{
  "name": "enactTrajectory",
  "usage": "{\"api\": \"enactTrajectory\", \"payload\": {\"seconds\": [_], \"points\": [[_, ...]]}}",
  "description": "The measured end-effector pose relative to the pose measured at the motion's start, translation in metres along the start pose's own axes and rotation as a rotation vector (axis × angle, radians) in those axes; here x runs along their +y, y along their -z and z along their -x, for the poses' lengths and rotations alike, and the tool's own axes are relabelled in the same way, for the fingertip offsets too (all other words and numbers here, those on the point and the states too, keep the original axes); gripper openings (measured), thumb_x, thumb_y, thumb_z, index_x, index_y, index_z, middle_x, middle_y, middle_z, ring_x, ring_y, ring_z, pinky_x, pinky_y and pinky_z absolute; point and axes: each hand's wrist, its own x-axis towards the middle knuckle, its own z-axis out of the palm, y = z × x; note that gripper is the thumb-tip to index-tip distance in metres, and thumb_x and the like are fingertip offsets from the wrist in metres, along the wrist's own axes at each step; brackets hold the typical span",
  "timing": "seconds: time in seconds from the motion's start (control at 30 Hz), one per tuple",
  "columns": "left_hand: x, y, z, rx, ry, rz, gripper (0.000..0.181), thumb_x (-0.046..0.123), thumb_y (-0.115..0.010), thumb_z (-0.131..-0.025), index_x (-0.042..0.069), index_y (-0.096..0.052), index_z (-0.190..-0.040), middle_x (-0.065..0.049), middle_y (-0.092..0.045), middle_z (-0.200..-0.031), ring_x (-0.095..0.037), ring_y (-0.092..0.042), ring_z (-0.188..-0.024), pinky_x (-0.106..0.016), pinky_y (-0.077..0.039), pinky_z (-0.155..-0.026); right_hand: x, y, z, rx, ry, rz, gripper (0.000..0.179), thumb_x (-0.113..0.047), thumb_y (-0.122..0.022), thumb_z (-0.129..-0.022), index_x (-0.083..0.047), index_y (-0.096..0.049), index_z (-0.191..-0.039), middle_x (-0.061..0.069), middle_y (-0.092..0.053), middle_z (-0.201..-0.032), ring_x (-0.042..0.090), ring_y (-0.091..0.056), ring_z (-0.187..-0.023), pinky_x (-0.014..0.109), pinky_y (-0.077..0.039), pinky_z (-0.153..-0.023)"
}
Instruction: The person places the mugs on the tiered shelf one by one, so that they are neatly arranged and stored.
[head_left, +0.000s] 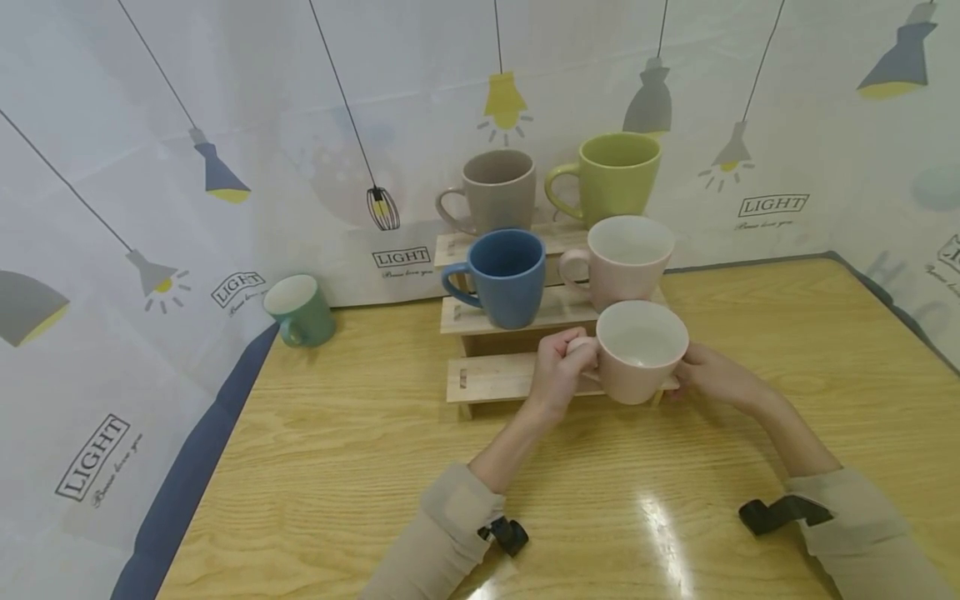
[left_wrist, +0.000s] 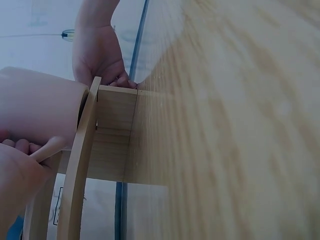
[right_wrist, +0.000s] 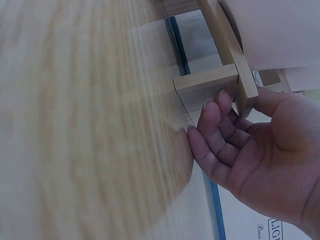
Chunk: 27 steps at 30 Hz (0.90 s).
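My left hand (head_left: 555, 379) grips the handle of a pale pink mug (head_left: 633, 379) at the right end of the lowest step of a three-step wooden rack (head_left: 491, 379). In the left wrist view the mug's base is against the step board or just above it; I cannot tell which. At that step's right end is my right hand (head_left: 716, 379). The right wrist view shows the right hand's thumb over the board's end and its fingers (right_wrist: 212, 112) curled beneath. A second pink mug (head_left: 626, 258) and a blue mug (head_left: 510, 279) stand on the middle step.
On the top step stand a grey-brown mug (head_left: 501, 196) and a lime green mug (head_left: 618, 179). A teal mug (head_left: 309, 315) rests at the wooden table's (head_left: 337, 483) back left. A lamp-print cloth (head_left: 300, 108) hangs behind and along the sides.
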Motion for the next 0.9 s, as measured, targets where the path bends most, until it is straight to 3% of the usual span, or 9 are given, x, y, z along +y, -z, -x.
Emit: {"api": "enactTrajectory", "payload": {"seconds": [0.17,0.37,0.53,0.7,0.9], "points": [[0.004,0.004,0.001,-0.044,0.038,0.008,0.025,0.000,-0.051,-0.081,0.010,-0.036,-0.063,0.003,-0.032,-0.063,-0.010,-0.036,-0.061,-0.025,-0.032,-0.060,-0.001,0.000,0.000,-0.004,0.011,-0.001,0.032,-0.016,-0.036,-0.110,0.011,-0.046,-0.124,0.011,-0.057,-0.093,0.019,-0.059,-0.081,0.038,-0.055,-0.072],[0.009,0.010,0.002,-0.090,0.070,-0.015,0.022,-0.002,-0.054,-0.084,0.008,-0.041,-0.069,0.005,-0.034,-0.067,-0.009,-0.045,-0.071,-0.026,-0.043,-0.067,-0.001,-0.001,-0.001,0.000,-0.009,0.000,0.029,-0.017,-0.036,-0.110,0.008,-0.047,-0.119,0.011,-0.057,-0.089,0.019,-0.058,-0.078,0.038,-0.054,-0.071],[0.011,0.017,0.005,-0.108,0.070,-0.098,0.009,-0.001,-0.056,-0.087,0.000,-0.049,-0.082,0.003,-0.042,-0.077,-0.007,-0.044,-0.077,-0.024,-0.038,-0.069,-0.001,-0.001,-0.002,0.000,-0.018,0.008,0.029,-0.017,-0.036,-0.110,0.008,-0.046,-0.120,0.012,-0.057,-0.090,0.020,-0.058,-0.079,0.038,-0.054,-0.072],[0.013,0.024,0.008,-0.148,0.060,-0.138,0.013,-0.003,-0.059,-0.093,-0.007,-0.051,-0.101,-0.007,-0.052,-0.093,-0.007,-0.048,-0.082,-0.022,-0.040,-0.072,0.000,0.000,-0.001,0.008,-0.020,0.016,0.031,-0.017,-0.036,-0.110,0.009,-0.046,-0.122,0.012,-0.057,-0.091,0.020,-0.058,-0.080,0.037,-0.054,-0.072],[0.018,0.035,0.012,-0.155,0.009,-0.182,0.027,-0.006,-0.062,-0.092,-0.012,-0.053,-0.116,-0.028,-0.059,-0.113,-0.015,-0.059,-0.101,-0.026,-0.048,-0.091,0.001,-0.001,-0.001,0.012,-0.017,0.019,0.030,-0.019,-0.037,-0.110,0.007,-0.047,-0.120,0.012,-0.057,-0.091,0.020,-0.058,-0.079,0.037,-0.053,-0.072]]}}
